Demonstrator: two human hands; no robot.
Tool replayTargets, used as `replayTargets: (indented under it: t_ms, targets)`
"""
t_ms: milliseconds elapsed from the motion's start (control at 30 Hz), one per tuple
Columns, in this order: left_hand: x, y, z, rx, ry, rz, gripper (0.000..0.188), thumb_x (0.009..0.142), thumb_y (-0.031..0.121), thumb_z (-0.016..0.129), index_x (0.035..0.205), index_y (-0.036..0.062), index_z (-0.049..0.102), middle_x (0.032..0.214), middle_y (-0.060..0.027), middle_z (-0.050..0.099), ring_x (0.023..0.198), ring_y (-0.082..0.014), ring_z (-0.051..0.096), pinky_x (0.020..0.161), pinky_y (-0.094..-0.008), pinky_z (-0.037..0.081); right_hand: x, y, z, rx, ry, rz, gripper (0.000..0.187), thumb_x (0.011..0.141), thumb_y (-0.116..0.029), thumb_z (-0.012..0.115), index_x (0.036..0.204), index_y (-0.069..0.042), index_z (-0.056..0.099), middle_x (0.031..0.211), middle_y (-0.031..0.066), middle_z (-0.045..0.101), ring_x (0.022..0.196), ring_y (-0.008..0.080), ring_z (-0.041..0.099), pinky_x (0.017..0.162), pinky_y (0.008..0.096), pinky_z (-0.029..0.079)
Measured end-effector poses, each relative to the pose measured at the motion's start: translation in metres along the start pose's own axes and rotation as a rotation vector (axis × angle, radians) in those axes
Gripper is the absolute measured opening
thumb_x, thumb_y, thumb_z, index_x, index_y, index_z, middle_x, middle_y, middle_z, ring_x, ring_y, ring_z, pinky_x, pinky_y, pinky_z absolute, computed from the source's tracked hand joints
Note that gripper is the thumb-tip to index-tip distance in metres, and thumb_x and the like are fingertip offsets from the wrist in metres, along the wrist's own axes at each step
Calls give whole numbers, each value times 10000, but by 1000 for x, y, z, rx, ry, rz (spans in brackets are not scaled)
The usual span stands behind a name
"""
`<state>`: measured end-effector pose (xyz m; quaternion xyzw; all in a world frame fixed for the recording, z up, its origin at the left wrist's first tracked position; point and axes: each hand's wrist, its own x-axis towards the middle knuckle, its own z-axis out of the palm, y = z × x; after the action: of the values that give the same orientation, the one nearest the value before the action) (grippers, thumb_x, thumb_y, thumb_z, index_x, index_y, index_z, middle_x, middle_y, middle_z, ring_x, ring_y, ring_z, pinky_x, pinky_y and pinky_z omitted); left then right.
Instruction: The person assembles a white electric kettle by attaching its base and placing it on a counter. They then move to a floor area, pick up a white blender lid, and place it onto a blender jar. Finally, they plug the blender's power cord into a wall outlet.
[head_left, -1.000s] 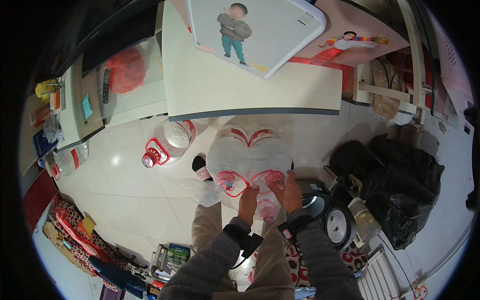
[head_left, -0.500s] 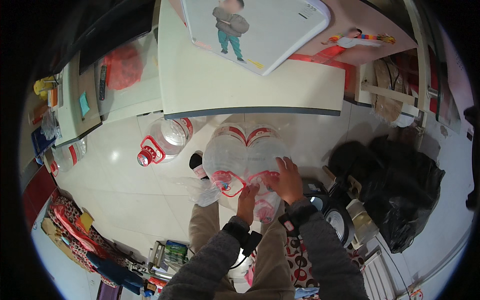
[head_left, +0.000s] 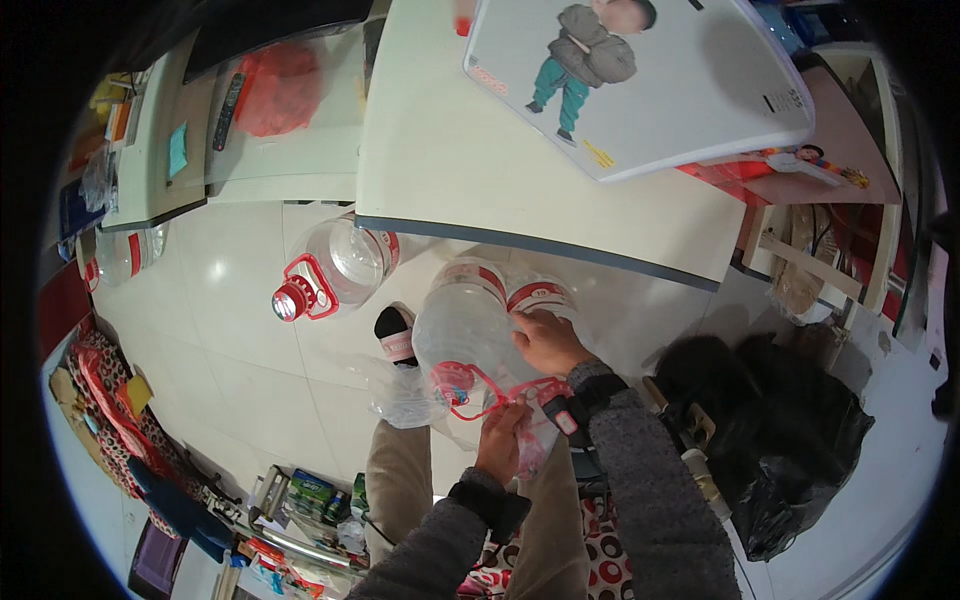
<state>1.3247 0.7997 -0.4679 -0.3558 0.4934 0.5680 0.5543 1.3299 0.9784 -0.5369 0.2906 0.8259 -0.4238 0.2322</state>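
Observation:
Two large clear plastic water jugs (head_left: 458, 320) with red-and-white bands stand side by side before my knees. Loose clear plastic film (head_left: 405, 390) hangs crumpled at their left side. My left hand (head_left: 500, 440) is closed at the red carrying handle (head_left: 487, 400) near the jug tops, its fingertips gripping there. Over the right jug, my right hand (head_left: 550, 342) has its fingers curled together against the upper side; what they pinch is hidden. More red shows through film below the left hand.
Another clear jug (head_left: 345, 262) with a red cap and handle lies on the tiled floor. A cream table (head_left: 560, 210) bears a white picture board (head_left: 650, 90). A black plastic bag (head_left: 790, 440) is at the right, a black slipper (head_left: 395, 330) left of the jugs.
My right hand has moved up the right jug, away from the handles, with its fingers more curled. The left hand has stayed by the handles. The whole view has turned somewhat.

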Motion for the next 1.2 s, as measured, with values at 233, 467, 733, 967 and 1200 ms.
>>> replayTargets:
  t_ms: [233, 467, 733, 967, 1200]
  targets:
    - [0, 10, 0, -224, 54, -166, 221, 913, 327, 609, 992, 121, 604, 994, -14, 622, 907, -127, 533, 843, -299, 407, 16, -3, -1, 45, -144, 107, 328, 874, -264, 489, 1105, -40, 552, 1128, 155, 602, 1109, 313, 541, 904, 554, 373]
    - [5, -1, -20, -486, -5, -160, 298, 895, 387, 618, 1101, 175, 575, 1104, 17, 596, 1067, -137, 509, 987, -330, 360, 29, -18, -16, -84, -199, 213, 326, 891, -287, 486, 1092, -46, 573, 1066, 158, 638, 1021, 333, 596, 889, 549, 383]
    - [-3, 16, -10, -424, -95, -114, 321, 916, 371, 590, 1186, 199, 567, 1219, 78, 567, 1134, -119, 488, 1022, -327, 345, 42, -27, -28, -192, -227, 283, 286, 921, -314, 451, 1045, -85, 570, 1053, 147, 639, 998, 354, 595, 814, 534, 422]
    - [0, 46, 5, -393, -130, -36, 436, 941, 367, 549, 1303, 138, 468, 1340, 38, 463, 1207, -145, 437, 1052, -342, 325, 62, -46, -42, -178, -135, 230, 326, 901, -302, 491, 1042, -29, 601, 1037, 185, 648, 1004, 353, 609, 890, 567, 396]
    - [6, 74, 14, -417, -146, -34, 429, 915, 374, 591, 1286, 179, 503, 1316, 60, 487, 1190, -125, 438, 1020, -331, 352, 83, -60, -51, -125, -86, 183, 374, 887, -347, 518, 1071, -27, 581, 1092, 201, 621, 1047, 372, 579, 901, 517, 418]
